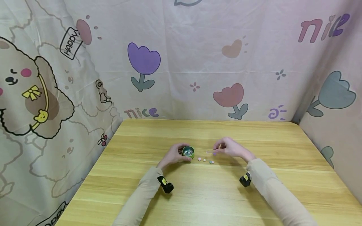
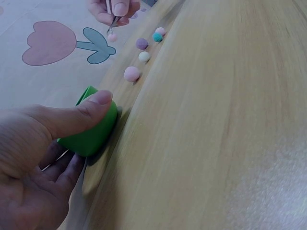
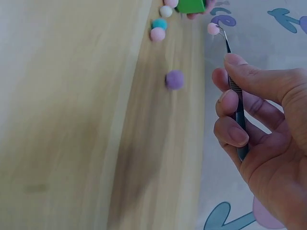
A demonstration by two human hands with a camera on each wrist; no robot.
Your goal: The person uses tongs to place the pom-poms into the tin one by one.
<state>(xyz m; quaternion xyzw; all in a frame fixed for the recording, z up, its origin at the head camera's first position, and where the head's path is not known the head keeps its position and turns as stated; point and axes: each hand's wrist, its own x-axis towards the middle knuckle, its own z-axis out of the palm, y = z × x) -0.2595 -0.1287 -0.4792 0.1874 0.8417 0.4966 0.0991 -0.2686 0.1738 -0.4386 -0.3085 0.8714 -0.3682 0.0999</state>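
My left hand (image 1: 173, 155) holds a small green cup (image 2: 93, 134) on the table, its thumb along the near side and fingers around the other. In the head view the cup is open at the top, with something small and pale inside. My right hand (image 1: 233, 148) grips tweezers (image 3: 240, 115), which pinch a small pink pom-pom (image 3: 213, 29) in the air to the right of the cup. Below it on the table lie a larger pink pom-pom (image 2: 132, 74), a white one (image 2: 144, 56), a purple one (image 3: 174, 79), and a teal pom-pom (image 3: 159, 23) touching another pink pom-pom (image 3: 157, 34).
The light wooden table (image 1: 198, 194) reaches back to a printed cloth (image 1: 181, 94) hanging behind it. Cloth also hangs along the left and right sides. A small black camera is strapped to each wrist.
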